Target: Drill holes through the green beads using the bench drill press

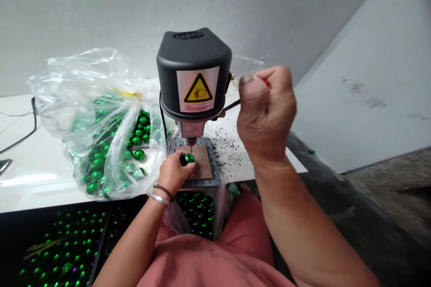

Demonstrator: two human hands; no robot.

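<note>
A dark bench drill press with a yellow warning label stands on the white table. My left hand pinches a shiny green ball on the brown board that lies on the drill's base. The thin drill bit points down just above the ball; whether it touches cannot be made out. My right hand is raised beside the drill head, its fingers wrapped round the drill's feed lever. A bit of red on the lever's end shows between the fingers.
A clear plastic bag full of green balls lies on the table left of the drill. Dark shavings cover the table at right. Many balls sit in a bag between my legs. A cable runs at far left.
</note>
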